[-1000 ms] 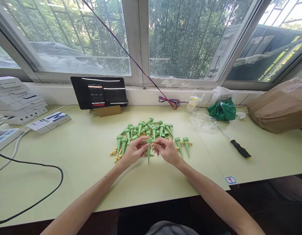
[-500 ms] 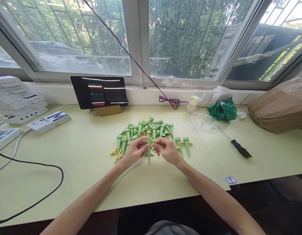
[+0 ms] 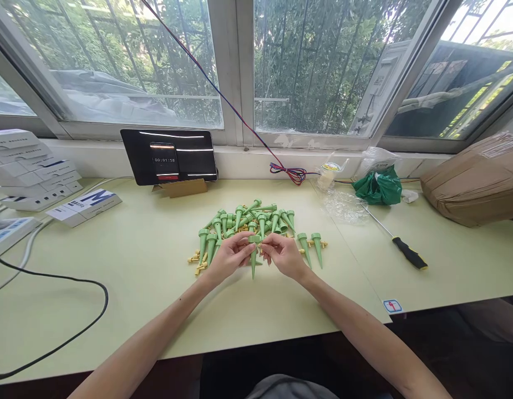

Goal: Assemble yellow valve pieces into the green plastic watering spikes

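Point down, a green plant watering spike (image 3: 253, 265) is pinched near its cap by the fingers of my left hand (image 3: 231, 255). My right hand (image 3: 285, 254) is closed at the side of the same spike, thumb and forefinger together on a small yellow valve (image 3: 260, 247) mostly covered by the fingertips. Just behind both hands lies a heap of similar green spikes (image 3: 238, 216), mixed with yellow valves (image 3: 201, 268). Two spikes (image 3: 316, 249) with yellow pieces beside them lie to the right of my right hand.
A screwdriver (image 3: 409, 254) lies at the right, near a green plastic bag (image 3: 379, 185) and a cardboard package (image 3: 475, 180). At the back stands a dark tablet (image 3: 135, 158) showing a timer. White boxes (image 3: 31, 172) and a black cable (image 3: 69, 279) occupy the left side.
Almost nothing moves: both hands stay on the spike in the same spot. The timer reflected or shown at the tablet has gone up by one second.
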Available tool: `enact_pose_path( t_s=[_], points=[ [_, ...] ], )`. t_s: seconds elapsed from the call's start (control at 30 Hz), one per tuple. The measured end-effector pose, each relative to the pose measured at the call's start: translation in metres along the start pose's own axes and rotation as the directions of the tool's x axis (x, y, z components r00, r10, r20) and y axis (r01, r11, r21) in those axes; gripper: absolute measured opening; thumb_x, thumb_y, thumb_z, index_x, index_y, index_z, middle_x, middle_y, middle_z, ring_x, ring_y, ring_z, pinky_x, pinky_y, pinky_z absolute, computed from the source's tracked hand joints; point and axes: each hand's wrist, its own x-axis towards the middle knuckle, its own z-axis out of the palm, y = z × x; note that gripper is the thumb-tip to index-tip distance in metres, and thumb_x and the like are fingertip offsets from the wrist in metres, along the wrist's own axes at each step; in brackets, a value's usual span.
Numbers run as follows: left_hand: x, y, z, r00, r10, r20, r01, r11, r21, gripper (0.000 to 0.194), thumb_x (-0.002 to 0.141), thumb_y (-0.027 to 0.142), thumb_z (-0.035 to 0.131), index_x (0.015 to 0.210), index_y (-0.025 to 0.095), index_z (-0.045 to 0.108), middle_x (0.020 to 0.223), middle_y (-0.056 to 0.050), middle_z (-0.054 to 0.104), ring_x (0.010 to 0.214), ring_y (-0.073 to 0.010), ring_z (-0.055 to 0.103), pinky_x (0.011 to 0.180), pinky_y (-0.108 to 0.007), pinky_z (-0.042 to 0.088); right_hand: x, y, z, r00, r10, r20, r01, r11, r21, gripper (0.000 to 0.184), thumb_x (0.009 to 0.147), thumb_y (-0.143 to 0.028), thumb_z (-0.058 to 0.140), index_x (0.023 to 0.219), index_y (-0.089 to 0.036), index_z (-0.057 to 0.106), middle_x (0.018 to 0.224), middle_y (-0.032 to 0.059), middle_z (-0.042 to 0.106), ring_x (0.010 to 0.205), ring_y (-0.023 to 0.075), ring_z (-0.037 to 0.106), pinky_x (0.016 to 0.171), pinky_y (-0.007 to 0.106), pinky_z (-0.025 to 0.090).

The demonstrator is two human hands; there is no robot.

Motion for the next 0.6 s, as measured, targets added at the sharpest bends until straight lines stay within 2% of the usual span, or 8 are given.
enact_pose_path(
  t_s=[0.1,0.33,0.6],
  points=[
    [0.0000,0.0005,0.0006,1.000,0.000,-0.009,0.000,1.000,-0.012,0.035,0.086,0.041,0.067,0.112,0.019,0.061,0.062,0.005,0.047,0.048,-0.0084,0.046,0.042,-0.021,0.035,-0.0005,0.0001,0.0003,1.000,-0.019,-0.010,0.018,0.999,-0.034,0.025,0.089,-0.045,0.063,0.081,-0.021,0.063,0.065,0.0002,0.060,0.055,0.0139,0.057,0.052,0.028,0.051],
    [-0.0001,-0.0006,0.0009,1.000,-0.004,-0.004,0.004,1.000,-0.009,0.036,0.085,0.041,0.069,0.112,0.019,0.060,0.062,0.005,0.048,0.048,-0.0086,0.046,0.043,-0.021,0.035,0.0010,-0.0036,0.0006,0.997,0.074,0.028,-0.076,0.993,0.094,0.030,0.085,-0.047,0.067,0.079,-0.019,0.060,0.065,0.0007,0.062,0.053,0.0140,0.058,0.046,0.026,0.050],
    [0.0001,-0.0004,0.0014,1.000,-0.007,-0.005,0.007,1.000,-0.021,0.036,0.086,0.041,0.067,0.113,0.018,0.060,0.062,0.005,0.047,0.049,-0.0091,0.047,0.043,-0.021,0.036,-0.0016,-0.0025,0.0013,1.000,-0.004,-0.014,0.003,0.999,-0.037,0.026,0.089,-0.046,0.062,0.081,-0.020,0.062,0.066,0.0002,0.061,0.055,0.0142,0.058,0.051,0.028,0.052]
  ],
)
